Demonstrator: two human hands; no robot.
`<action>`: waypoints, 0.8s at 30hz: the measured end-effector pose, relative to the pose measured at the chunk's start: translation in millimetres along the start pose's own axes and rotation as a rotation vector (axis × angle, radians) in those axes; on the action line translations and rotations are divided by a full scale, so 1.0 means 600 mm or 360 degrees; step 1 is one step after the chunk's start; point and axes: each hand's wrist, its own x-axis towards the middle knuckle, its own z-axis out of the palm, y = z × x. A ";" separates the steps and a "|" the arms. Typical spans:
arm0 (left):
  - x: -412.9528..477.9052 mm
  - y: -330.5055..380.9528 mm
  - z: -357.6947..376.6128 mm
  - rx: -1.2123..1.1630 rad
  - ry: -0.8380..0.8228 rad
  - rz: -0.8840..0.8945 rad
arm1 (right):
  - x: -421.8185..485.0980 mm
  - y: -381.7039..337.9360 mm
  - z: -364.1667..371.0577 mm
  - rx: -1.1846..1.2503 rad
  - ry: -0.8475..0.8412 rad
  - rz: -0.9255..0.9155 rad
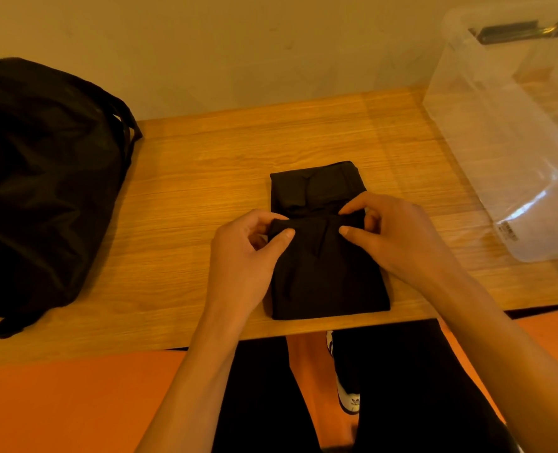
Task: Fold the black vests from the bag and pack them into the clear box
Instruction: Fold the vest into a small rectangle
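Note:
A black vest (323, 276) lies as a narrow folded strip on the wooden table (205, 178), reaching from the near edge toward the middle. Its near part is doubled over the far part, and the fold's edge runs across between my hands. My left hand (248, 256) pinches the left end of that edge between thumb and fingers. At the right end of the same edge, my right hand (392, 233) pinches the cloth. The black bag (42, 178) slumps at the table's left. The clear box (512, 152) stands at the right, and I see no clothing in it.
A pale wall runs behind the table. Below the near table edge are an orange floor, my dark trouser legs and a white shoe (346, 397). The box carries a dark handle (516, 31) at its top and a small label (507, 232) near its base.

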 end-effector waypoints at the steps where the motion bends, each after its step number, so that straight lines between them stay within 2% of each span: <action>1: 0.000 0.001 -0.002 -0.0025 -0.0045 0.0021 | 0.001 0.000 -0.002 0.0004 0.0005 -0.0021; 4: -0.002 0.009 -0.008 -0.0074 -0.0142 0.0049 | -0.003 0.002 -0.013 0.0127 0.0049 -0.0082; 10: -0.021 0.030 -0.032 -0.0249 -0.0386 0.0155 | -0.045 0.006 -0.043 0.0683 0.0026 -0.0162; 14: -0.053 0.021 -0.056 -0.0370 -0.0590 0.0465 | -0.089 0.021 -0.059 0.0769 -0.0014 -0.0441; 18: -0.087 0.008 -0.076 -0.0551 -0.0805 0.0587 | -0.126 0.031 -0.066 0.0824 -0.0148 -0.0780; 22: -0.109 0.011 -0.088 -0.0643 -0.0916 0.0532 | -0.144 0.018 -0.072 0.0810 -0.0361 -0.0812; 24: -0.107 0.016 -0.086 -0.0582 -0.0828 0.0498 | -0.137 0.009 -0.069 0.0816 -0.0349 -0.0737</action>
